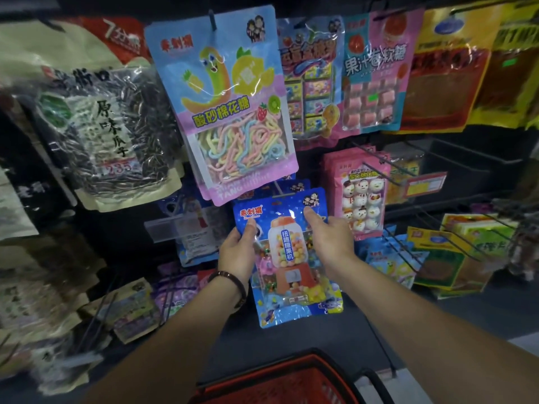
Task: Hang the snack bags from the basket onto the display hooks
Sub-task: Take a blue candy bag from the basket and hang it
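A blue snack bag (pixel 287 287) printed with a gumball machine is held upright in front of the display, its top edge at a hook (pixel 277 196) just under the pastel candy bag. My left hand (pixel 237 252) grips its left edge, thumb on the front. My right hand (pixel 329 237) rests on its upper right, index finger pressing near the top. More blue bags hang behind it. The red basket (pixel 280 383) sits below my arms at the bottom edge; its contents are hidden.
A large pastel candy-string bag (pixel 230 112) hangs right above. Sunflower seed bags (pixel 108 129) fill the left, pink snowman marshmallow bags (pixel 360 196) hang at right. Bare black hooks (pixel 388 170) jut out on the right, above yellow-green packets (pixel 460 252).
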Demonstrator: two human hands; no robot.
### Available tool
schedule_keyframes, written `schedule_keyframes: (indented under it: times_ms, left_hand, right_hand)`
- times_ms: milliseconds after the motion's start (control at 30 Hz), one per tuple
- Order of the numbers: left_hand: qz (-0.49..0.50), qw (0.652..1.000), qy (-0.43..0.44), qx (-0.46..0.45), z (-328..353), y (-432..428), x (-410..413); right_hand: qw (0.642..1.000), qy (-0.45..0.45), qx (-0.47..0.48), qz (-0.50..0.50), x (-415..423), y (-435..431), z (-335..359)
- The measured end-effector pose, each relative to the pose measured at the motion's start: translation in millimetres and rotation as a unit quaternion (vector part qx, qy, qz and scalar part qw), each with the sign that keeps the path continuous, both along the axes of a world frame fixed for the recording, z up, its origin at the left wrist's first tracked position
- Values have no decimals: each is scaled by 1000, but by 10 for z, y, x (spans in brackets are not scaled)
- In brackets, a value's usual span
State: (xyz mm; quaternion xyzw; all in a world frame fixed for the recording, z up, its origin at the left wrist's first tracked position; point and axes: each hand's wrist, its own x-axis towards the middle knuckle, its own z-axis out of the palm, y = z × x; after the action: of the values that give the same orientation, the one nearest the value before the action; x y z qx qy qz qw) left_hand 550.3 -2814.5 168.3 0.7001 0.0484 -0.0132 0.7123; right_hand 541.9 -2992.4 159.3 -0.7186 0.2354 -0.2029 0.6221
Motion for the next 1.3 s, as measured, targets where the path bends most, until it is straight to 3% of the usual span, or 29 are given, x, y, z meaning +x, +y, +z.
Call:
schedule_keyframes:
  times_ms: [400,633,700,800,900,1000,1100,1200,1300]
  left_hand:
    - [38,996,16,79,-50,-18,339]
    - [39,994,17,105,-212,199,114]
    - [9,990,12,141,-343,352,-66]
    - [-110,972,-19,206,-729,696,-430]
    - [-229,927,-28,297,-1296,1151,-817]
    - [-282,877,-3,388,-1774,1535,-1133]
    - [-305,848,25,433,-2138,1768,-1315]
    - [-346,810,61,470,-2391,1891,-1423]
    - [-422,758,55,494,-2524,1861,-1432]
  right_hand:
    - [994,27,-95,54,218,-109,-36]
    - [992,-43,-92,-69,-66,-43,-251]
    - [988,-78,-94,-92,-234,24,-362]
    - [990,-82,-100,-61,-598,262,-771]
    - [994,1,-106,11,-990,561,-1442]
    - [976,178,-80,95,-1333,838,-2197]
    - [922,345,-33,174,-1656,1000,-2874]
    - [843,457,-106,263,-1937,1060,-3335]
    - [816,501,-120,263,-2013,1073,-3581]
